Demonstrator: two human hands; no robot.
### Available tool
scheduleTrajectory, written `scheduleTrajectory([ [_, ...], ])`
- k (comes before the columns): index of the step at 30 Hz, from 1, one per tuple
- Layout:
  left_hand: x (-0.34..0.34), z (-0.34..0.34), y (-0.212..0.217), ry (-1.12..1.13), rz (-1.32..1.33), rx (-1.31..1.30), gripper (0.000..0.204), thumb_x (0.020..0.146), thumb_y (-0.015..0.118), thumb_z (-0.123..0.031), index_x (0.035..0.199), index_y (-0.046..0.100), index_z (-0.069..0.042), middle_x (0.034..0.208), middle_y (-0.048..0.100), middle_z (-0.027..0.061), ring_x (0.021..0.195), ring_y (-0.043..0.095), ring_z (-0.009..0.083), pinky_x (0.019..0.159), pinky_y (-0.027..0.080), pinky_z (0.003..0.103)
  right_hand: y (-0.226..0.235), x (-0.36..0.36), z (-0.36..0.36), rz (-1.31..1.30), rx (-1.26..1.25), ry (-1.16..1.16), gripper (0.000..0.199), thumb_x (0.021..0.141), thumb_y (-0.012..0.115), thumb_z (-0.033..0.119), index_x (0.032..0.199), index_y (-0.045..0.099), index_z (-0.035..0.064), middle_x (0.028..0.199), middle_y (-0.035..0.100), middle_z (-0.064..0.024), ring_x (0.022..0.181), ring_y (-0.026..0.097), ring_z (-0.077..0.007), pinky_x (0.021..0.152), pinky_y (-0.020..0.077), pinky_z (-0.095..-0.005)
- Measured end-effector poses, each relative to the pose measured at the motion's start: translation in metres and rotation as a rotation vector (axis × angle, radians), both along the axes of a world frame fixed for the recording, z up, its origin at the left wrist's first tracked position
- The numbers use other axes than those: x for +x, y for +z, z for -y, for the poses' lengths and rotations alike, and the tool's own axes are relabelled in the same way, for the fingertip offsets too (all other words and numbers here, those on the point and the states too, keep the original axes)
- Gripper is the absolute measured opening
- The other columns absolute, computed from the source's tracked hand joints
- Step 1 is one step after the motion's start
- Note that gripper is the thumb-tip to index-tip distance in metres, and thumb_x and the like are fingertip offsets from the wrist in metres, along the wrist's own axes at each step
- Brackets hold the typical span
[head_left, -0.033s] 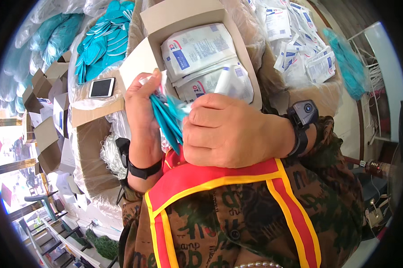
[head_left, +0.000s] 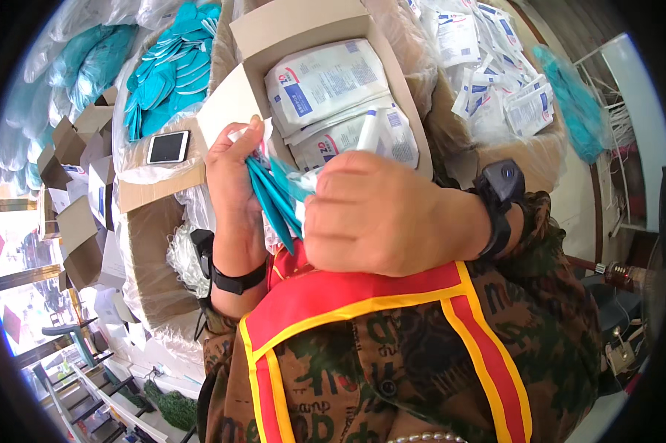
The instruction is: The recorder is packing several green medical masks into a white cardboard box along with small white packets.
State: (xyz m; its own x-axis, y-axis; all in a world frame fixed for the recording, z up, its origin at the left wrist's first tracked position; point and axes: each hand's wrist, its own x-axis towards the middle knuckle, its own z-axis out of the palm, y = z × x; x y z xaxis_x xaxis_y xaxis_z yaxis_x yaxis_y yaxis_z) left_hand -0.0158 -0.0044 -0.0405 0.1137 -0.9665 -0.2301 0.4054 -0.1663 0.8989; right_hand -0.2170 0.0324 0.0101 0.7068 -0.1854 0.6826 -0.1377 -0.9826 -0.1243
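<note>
My left hand (head_left: pixel 233 155) is closed on several flat teal pieces (head_left: pixel 274 196), thumb uppermost, with a bit of white material under the thumb. Close beside it, my right hand (head_left: pixel 381 214) is curled into a fist, back toward me. A white pen-like stick with a blue band (head_left: pixel 367 131) rises from behind its knuckles. Blurred clear or whitish material (head_left: pixel 303 179) lies between the two hands, at the right fingers; its kind cannot be told. Behind them, an open cardboard box (head_left: pixel 303 23) holds flat white printed packets (head_left: pixel 329 74).
A lined carton of similar teal pieces (head_left: pixel 174 70) stands at the far left, a phone (head_left: pixel 168 147) on its near flap. Loose white packets (head_left: pixel 495 74) fill a carton at the far right. Empty-looking small boxes (head_left: pixel 82 221) are piled left. White string (head_left: pixel 185 255) hangs near my left wrist.
My right wrist has turned, so the device strapped on it faces another way. The fist has shifted slightly and the teal pieces have fanned a little. My left hand has hardly moved.
</note>
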Motion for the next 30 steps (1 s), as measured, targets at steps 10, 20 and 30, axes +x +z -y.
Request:
scheduleTrajectory([
  [10,0.017,0.003,-0.013,0.067,0.493,-0.167,0.031,0.081,0.071,-0.008,0.11,0.061,-0.003,0.083,0.062,0.0021,0.07,0.05,0.0035,0.059,0.037,0.018,0.005,-0.031,0.04,0.151,0.363,-0.209,0.014,0.082,0.064,0.011,0.079,0.052,0.0056,0.075,0.054,-0.0111,0.073,0.056,-0.0337,0.061,0.0433,-0.0415],
  [20,0.014,-0.038,0.066,0.169,0.985,-0.558,0.027,0.082,0.066,-0.001,0.108,0.065,-0.002,0.08,0.055,-0.0025,0.068,0.047,0.0039,0.06,0.036,0.018,0.003,-0.031,0.048,0.052,0.162,-0.342,0.009,0.08,0.063,0.01,0.08,0.054,0.0071,0.072,0.055,-0.0095,0.073,0.059,-0.0305,0.062,0.0476,-0.039],
  [30,-0.023,-0.044,0.053,-0.417,0.919,-0.543,0.026,0.077,0.067,-0.001,0.103,0.065,0.0,0.072,0.059,0.0065,0.062,0.054,0.0127,0.058,0.042,0.025,0.014,-0.024,0.026,0.03,0.152,-0.19,0.012,0.075,0.062,0.011,0.083,0.054,0.0092,0.077,0.055,-0.009,0.074,0.06,-0.0284,0.062,0.0482,-0.0352],
])
